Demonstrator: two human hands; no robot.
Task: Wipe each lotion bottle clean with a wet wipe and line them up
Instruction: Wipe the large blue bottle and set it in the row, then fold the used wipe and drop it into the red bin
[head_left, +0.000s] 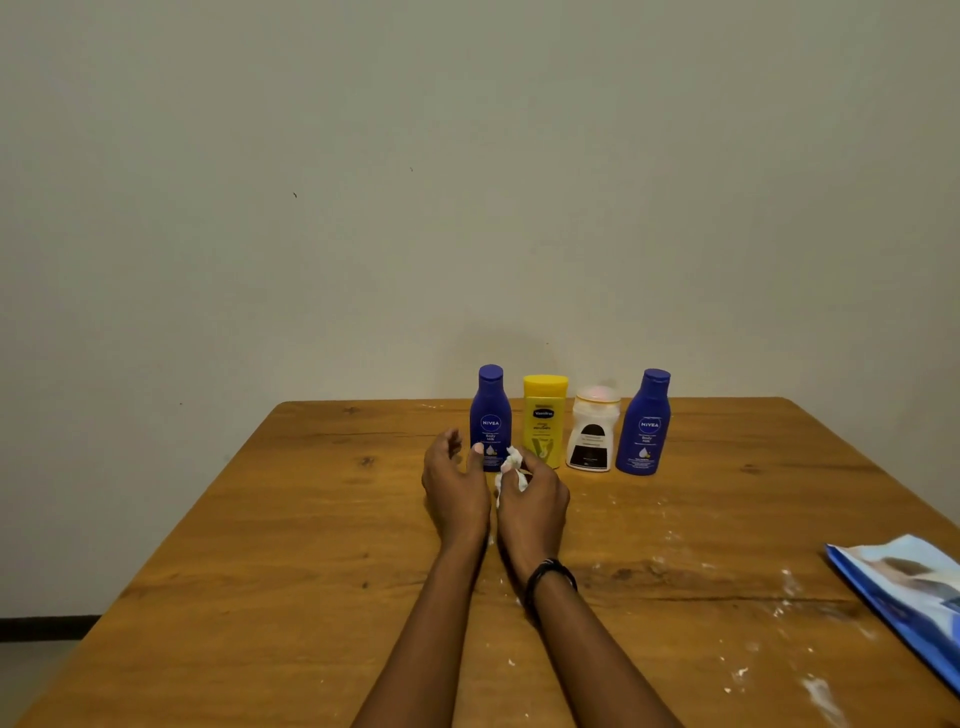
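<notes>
Standing in a row near the tabletop's (291, 545) far edge, the four lotion bottles (544, 415) look lined up. The right hand (537, 501) grasps a crumpled wet wipe (511, 464), presumably ready for wiping. The left hand (454, 491), released and loosely curved, hovers just beside the left blue bottle (490, 405), likely to steady it.

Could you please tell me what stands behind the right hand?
The yellow bottle and the left blue bottle stand behind the right hand, which grips a wipe. Hand and wipe cover their lower corners.
</notes>
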